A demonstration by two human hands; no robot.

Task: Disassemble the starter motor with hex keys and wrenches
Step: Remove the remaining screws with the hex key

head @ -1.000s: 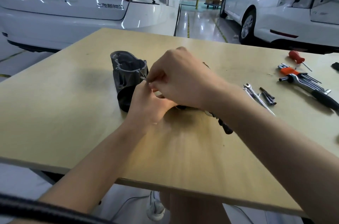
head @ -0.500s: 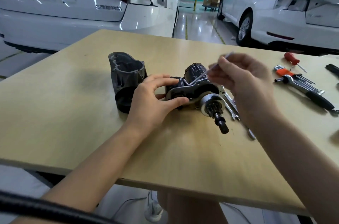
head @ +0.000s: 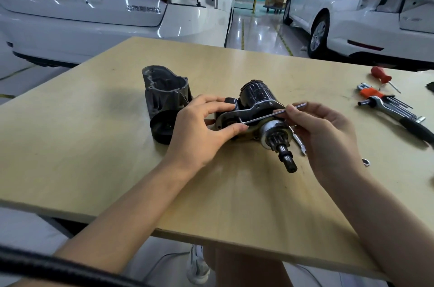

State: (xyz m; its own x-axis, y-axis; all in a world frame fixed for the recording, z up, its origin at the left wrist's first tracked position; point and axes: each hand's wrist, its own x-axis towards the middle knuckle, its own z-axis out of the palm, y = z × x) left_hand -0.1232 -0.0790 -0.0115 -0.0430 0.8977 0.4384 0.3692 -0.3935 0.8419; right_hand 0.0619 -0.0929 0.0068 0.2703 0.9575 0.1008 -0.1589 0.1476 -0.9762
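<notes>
Left hand [head: 199, 131] holds the one starter motor [head: 256, 113]; right hand [head: 326, 136] pinches one hex key [head: 270, 114]. Two white cars behind; badge writing unreadable.

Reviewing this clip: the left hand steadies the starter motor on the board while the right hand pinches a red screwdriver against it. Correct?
Not quite. The head view shows the right hand pinching a hex key, not a screwdriver. The left hand does steady the starter motor.
</notes>
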